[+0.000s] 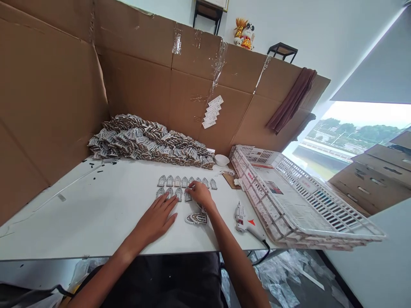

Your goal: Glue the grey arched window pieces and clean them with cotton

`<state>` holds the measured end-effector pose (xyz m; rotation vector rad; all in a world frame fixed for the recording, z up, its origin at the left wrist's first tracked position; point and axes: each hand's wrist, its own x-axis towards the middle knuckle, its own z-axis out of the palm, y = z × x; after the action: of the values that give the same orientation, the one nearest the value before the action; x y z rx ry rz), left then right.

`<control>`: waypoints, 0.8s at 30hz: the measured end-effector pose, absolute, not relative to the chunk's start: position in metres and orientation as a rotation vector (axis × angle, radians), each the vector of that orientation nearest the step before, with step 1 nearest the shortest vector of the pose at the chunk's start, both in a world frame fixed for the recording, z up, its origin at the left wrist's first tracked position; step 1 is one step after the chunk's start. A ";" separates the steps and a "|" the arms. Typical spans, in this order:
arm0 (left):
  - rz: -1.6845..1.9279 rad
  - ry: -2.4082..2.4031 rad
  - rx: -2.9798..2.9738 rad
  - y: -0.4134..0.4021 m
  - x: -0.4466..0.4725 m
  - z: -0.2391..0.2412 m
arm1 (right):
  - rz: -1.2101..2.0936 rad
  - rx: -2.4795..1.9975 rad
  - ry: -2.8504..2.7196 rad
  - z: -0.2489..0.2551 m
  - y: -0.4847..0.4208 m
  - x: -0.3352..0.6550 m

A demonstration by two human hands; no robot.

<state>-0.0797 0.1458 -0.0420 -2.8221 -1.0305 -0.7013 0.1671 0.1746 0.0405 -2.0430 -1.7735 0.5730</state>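
Observation:
Two rows of small arch-shaped silver and brown pieces lie flat on the white table. My left hand rests flat on the table with fingers stretched out, its fingertips touching the near row. My right hand is curled with fingertips pinched on one piece at the right end of the near row. A small stack of the same pieces lies between my two wrists.
A big heap of the same pieces lies along the cardboard wall at the back. A small white bowl, a white glue gun and stacked white plastic crates are at the right.

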 end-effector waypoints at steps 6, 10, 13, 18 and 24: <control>-0.673 -1.030 -2.848 0.144 -0.078 -0.036 | 0.485 -2.103 -1.866 0.054 0.162 0.175; -0.679 -1.059 -2.858 0.141 -0.078 -0.033 | 0.418 -2.147 -1.968 0.061 0.148 0.197; -0.699 -1.063 -2.864 0.139 -0.078 -0.031 | 0.401 -2.169 -2.061 0.061 0.138 0.206; -0.729 -1.070 -2.865 0.137 -0.077 -0.032 | 0.354 -2.158 -2.150 0.056 0.128 0.201; -0.723 -1.106 -2.868 0.136 -0.075 -0.037 | 0.326 -2.186 -2.131 0.049 0.130 0.198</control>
<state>-0.0751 0.1356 -0.0366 -2.8682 -1.1063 -0.7229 0.1985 0.1299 0.0486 -2.1864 -2.1313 0.3256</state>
